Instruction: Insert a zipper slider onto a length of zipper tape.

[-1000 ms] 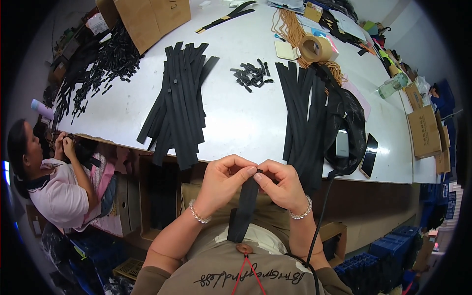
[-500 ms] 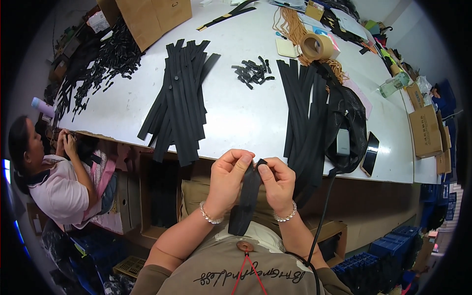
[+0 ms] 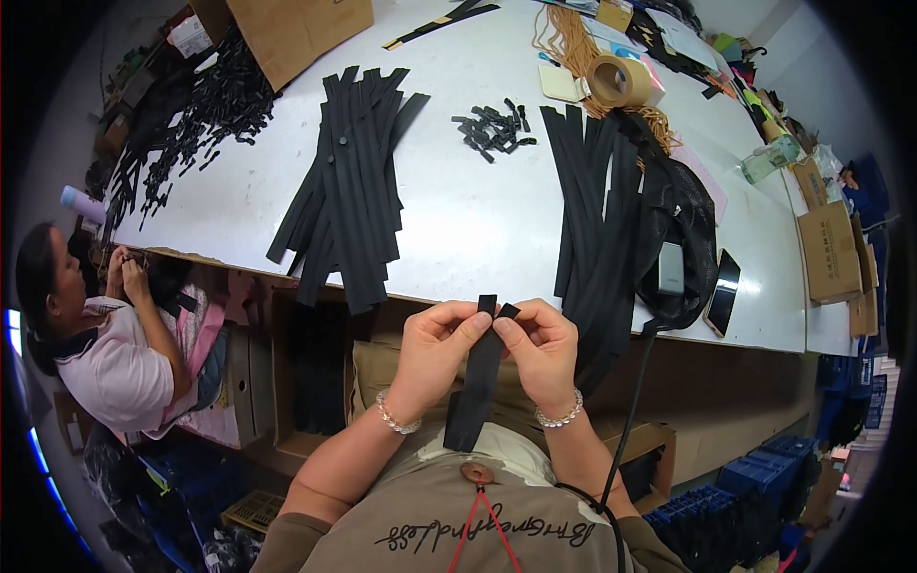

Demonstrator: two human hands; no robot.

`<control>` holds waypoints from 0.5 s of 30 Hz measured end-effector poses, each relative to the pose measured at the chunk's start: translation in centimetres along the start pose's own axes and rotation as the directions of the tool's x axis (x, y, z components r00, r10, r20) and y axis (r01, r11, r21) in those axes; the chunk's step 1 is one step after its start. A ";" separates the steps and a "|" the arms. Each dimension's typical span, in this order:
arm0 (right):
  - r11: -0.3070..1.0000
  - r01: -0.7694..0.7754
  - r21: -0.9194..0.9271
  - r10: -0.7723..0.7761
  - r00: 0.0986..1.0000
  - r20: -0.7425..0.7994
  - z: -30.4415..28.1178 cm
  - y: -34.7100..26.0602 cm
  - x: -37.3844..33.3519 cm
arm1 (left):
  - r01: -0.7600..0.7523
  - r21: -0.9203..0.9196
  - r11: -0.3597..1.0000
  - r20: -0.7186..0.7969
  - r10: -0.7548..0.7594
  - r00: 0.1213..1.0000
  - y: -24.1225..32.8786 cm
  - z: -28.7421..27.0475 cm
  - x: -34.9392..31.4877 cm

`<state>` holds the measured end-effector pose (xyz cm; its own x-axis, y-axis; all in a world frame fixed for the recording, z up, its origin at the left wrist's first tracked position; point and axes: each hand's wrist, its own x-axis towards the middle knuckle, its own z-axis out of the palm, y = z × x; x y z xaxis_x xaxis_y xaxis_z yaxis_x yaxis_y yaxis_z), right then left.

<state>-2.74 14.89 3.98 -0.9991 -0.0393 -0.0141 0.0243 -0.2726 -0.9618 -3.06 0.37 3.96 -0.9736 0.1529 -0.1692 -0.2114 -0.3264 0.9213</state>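
Note:
A black zipper strip (image 3: 472, 401) hangs folded from my fingers in front of my body, its lower part reaching my shirt. My left hand (image 3: 442, 342) is closed, with thumb and fingers pinching one upper end of it. Close beside, my right hand (image 3: 543, 346) pinches the other upper end, and the two short tips spread apart in a V. Any small piece between the fingertips is hidden. Beyond my hands on the white table (image 3: 468, 229) lie a left bundle of black strips (image 3: 353, 181), a right bundle of strips (image 3: 592, 210), and a small heap of black zipper pulls (image 3: 495, 130).
A large heap of black pulls (image 3: 215, 115) lies by a cardboard box (image 3: 301, 33). At right are a black mesh bag (image 3: 683, 229) with a cable, a phone (image 3: 723, 291), a tape roll (image 3: 619, 81) and a bottle (image 3: 767, 160). A co-worker (image 3: 119, 358) sits at left.
The tip in my left fingers now stands up above the thumb, beside the right tip. Both hands have shifted slightly, still pinching the strip. The view has moved a little.

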 end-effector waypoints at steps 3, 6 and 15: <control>0.999 0.034 -0.004 -0.034 0.999 -0.012 0.2 0.2 -0.1 | 0.032 -0.074 0.997 -0.034 -0.034 0.999 -0.3 0.3 -0.1; 0.997 0.081 0.003 -0.081 0.996 -0.044 0.3 0.6 -0.1 | 0.058 -0.096 0.994 -0.061 -0.064 0.996 0.2 0.8 -0.2; 0.995 -0.097 0.016 0.096 0.993 0.070 -2.2 0.0 -1.8 | 0.169 0.116 0.979 0.044 -0.175 0.984 1.4 -0.4 -2.5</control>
<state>-1.02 17.09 3.44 -0.9874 -0.1321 -0.0872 0.1219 -0.2829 -0.9514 -0.94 -0.87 5.58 -0.9167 0.2486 -0.3127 -0.3618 -0.1850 0.9137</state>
